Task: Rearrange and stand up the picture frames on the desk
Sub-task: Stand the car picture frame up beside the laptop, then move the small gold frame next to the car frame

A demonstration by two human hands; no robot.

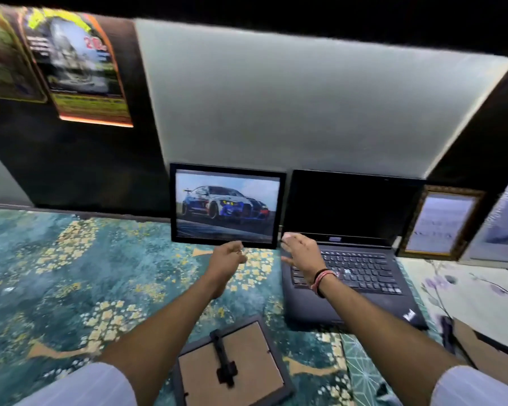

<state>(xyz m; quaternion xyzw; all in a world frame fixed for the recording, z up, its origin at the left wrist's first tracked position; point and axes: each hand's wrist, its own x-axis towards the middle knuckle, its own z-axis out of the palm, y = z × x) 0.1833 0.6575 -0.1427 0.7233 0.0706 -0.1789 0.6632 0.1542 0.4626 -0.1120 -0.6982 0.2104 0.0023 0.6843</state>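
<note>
There is 1 view, from a camera on the person's head, looking forward and steeply down over both outstretched forearms onto the desk (71, 259). It sits close above the near edge, so the face-down frame (232, 364) lies right at the bottom border. The wall (305, 112) fills the upper half, and black margin cuts across the top. Wide-angle bending curves the desk's back edge and tilts the posters (79, 68) at upper left. With 1 camera, no second view overlaps.
</note>
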